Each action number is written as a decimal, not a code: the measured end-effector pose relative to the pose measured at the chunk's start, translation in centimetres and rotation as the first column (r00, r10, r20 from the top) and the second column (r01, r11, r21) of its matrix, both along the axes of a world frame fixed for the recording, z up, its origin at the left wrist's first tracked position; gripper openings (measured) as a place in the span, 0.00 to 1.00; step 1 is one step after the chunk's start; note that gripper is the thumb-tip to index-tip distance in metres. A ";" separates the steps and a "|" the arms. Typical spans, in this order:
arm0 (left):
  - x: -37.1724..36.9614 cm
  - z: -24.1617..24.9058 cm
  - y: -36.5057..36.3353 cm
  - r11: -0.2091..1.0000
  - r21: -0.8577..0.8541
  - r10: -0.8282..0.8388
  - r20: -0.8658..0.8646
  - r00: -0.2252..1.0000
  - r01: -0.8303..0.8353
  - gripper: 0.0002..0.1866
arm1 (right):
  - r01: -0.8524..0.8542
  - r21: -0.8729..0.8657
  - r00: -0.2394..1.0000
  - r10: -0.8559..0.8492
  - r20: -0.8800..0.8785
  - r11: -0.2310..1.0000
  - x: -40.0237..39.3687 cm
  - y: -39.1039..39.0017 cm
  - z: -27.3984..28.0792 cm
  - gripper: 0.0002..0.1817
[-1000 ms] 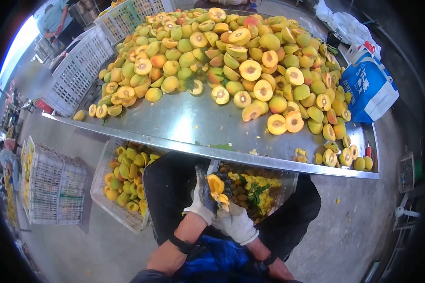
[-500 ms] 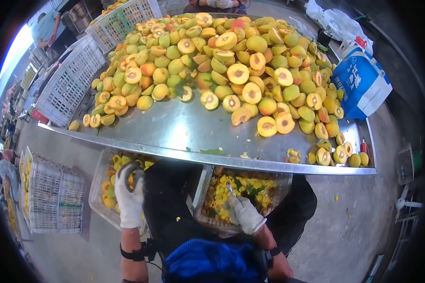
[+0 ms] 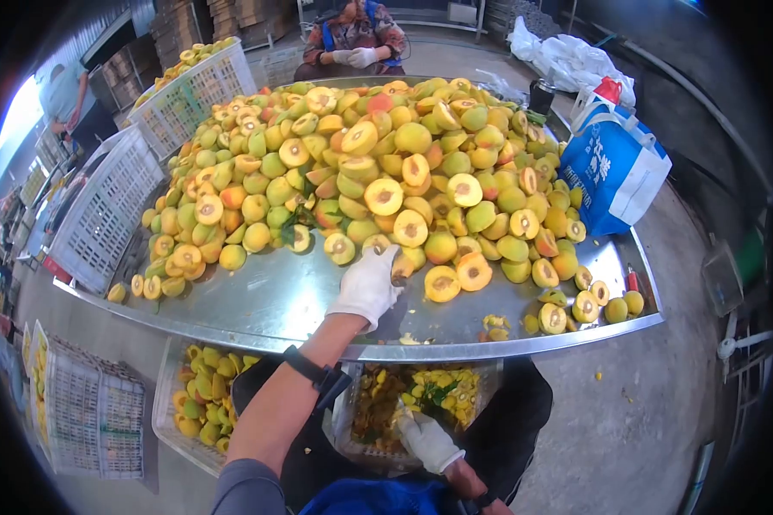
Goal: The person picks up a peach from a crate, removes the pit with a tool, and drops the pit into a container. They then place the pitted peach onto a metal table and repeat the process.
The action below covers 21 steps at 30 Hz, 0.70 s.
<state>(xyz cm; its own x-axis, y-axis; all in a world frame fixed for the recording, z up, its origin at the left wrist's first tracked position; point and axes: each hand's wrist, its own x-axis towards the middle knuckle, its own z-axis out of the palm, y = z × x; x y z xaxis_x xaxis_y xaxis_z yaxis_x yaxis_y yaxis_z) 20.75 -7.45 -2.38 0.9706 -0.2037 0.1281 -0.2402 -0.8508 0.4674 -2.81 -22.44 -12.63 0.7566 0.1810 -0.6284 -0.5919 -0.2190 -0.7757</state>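
My left hand [image 3: 368, 285], in a white glove, reaches over the metal table to the near edge of the fruit pile. Its fingers are closed round a peach half [image 3: 401, 269], partly hidden by the glove. Cut yellow-green peaches [image 3: 335, 154], many with the stone or its hollow showing, are heaped on the table. My right hand [image 3: 428, 440], also gloved, is low over a crate [image 3: 342, 421] of yellow scraps and leaves. Its fingers are wrapped round a small metal tool, now barely visible. Left of my legs, another crate [image 3: 165, 421] holds peach halves.
The metal table's front rim [image 3: 258, 338] runs between me and the pile. White crates [image 3: 103, 210] stand at the left, and a stacked crate [image 3: 94, 421] is on the floor. A blue bag [image 3: 605, 172] sits at the right edge. A co-worker [image 3: 356, 39] sits opposite.
My left hand has moved from above the left crate up to the pile and taken hold of a peach half. My right hand stays over the scrap crate. The view has tilted up.
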 end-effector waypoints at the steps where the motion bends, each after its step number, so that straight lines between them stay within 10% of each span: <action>1: 0.7 -1.1 -0.1 0.998 -0.066 0.006 -0.001 1.000 -0.007 0.31 | 0.043 0.056 0.999 -0.042 -0.013 0.997 -0.1 -0.1 -0.1 0.19; 4: -0.7 -2.1 0.8 0.925 -0.380 -0.026 -0.026 0.999 0.015 0.25 | 0.192 0.187 0.980 -0.198 0.017 0.963 -0.5 -0.5 0.5 0.16; 8: -8.2 -0.4 3.1 0.483 -0.875 -0.199 -0.138 0.970 -0.026 0.23 | 0.269 0.374 0.936 -0.333 0.117 0.888 0.4 0.1 4.5 0.13; 13: -16.7 -1.3 3.5 0.147 -0.985 -0.199 -0.121 0.972 -0.092 0.35 | 0.056 0.306 0.879 -0.192 0.436 0.950 1.5 2.5 8.3 0.13; 16: -18.8 -4.4 2.8 -0.270 -0.919 -0.102 -0.271 0.957 -0.288 0.32 | -0.011 -0.124 0.776 0.087 0.624 0.992 0.9 3.5 8.4 0.14; 20: -19.6 -4.8 3.4 -0.333 -0.898 -0.149 -0.250 0.957 -0.286 0.28 | -0.021 -0.303 0.758 0.213 0.616 0.953 0.2 3.4 8.9 0.15; 21: -19.8 -4.9 3.7 -0.141 -0.964 -0.074 -0.216 0.973 -0.225 0.27 | -0.020 -0.317 0.725 0.232 0.649 0.948 0.1 3.5 9.3 0.15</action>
<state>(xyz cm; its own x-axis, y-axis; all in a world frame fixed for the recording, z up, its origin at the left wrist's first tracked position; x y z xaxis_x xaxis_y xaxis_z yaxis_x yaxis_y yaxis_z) 0.92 -3.78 -7.24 0.9960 0.0834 -0.0334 -0.0233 0.5989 0.8005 -2.71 -18.98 -3.30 0.9775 0.2108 -0.0016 0.1093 -0.5132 -0.8513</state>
